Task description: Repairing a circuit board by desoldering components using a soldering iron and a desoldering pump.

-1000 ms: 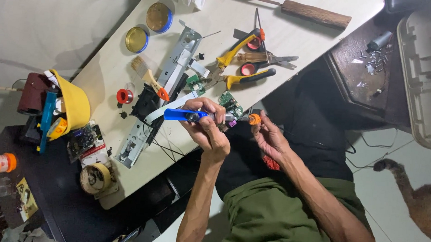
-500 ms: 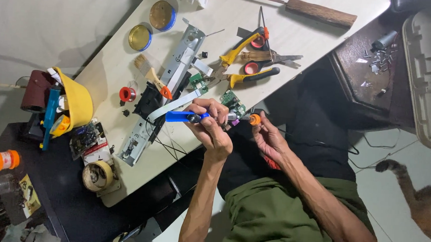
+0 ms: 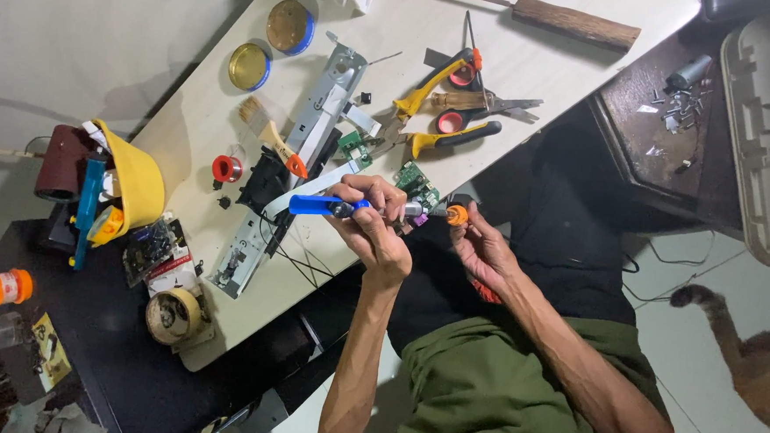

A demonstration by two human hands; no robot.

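Cluttering white table [image 3: 534,49]: tools, tins, tape; tiled floor [image 3: 703,339].

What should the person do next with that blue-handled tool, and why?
Probably bring the tip of the blue-handled tool in the left hand down onto the small green circuit board, since the right hand already holds an orange-capped part beside it.

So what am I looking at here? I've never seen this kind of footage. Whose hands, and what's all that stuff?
No machine: one camera on a person's head looks down at their own bare hands. The left hand grips a blue-handled tool; the right hand pinches a small orange piece. On the pale table lie yellow-handled pliers, scissors, a brush, a long metal bracket, two round tins and small green circuit boards.
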